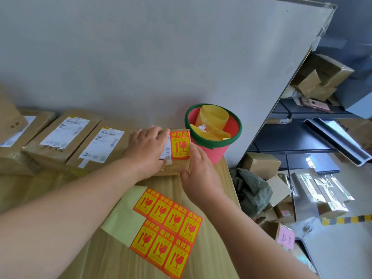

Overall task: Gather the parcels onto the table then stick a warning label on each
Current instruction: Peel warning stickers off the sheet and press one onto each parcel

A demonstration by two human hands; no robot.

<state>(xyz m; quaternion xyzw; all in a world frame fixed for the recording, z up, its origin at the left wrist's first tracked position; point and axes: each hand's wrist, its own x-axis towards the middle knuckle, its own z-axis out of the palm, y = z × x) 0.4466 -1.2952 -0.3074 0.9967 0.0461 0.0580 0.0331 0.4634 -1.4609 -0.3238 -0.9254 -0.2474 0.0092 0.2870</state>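
Cardboard small parcel sat just left of the red bucket, close enough that I couldn't tell if they touched. A warning label was already on its top, at the end nearest the bucket.

Left hand lay flat on the parcel top, fingers straight, on the side away from the bucket. It was pressing, not gripping. Right hand was between parcel and bucket, fingers loosely extended along the label's edge and thumb on the parcel's near corner. No clamp that I could see.

Risks from here, my read:
- The label butted against the white shipping label, maybe overlapping it. If it covered the barcode, scans would fail. Left fingers hid the seam, so I couldn't confirm.
- The label's bucket-side edge ran right to the parcel's end. If it wasn't rubbed down, the corner could lift or crease.
- There was little room for the right hand. A hard swipe could knock the bucket, which stood near the tabletop edge.
- The sticker sheet lay in front of the bucket, under both forearms. A dragged arm could curl it or peel a label off.

The other parcels lined up further left of the bucket showed no warning labels, so they were probably still to do.
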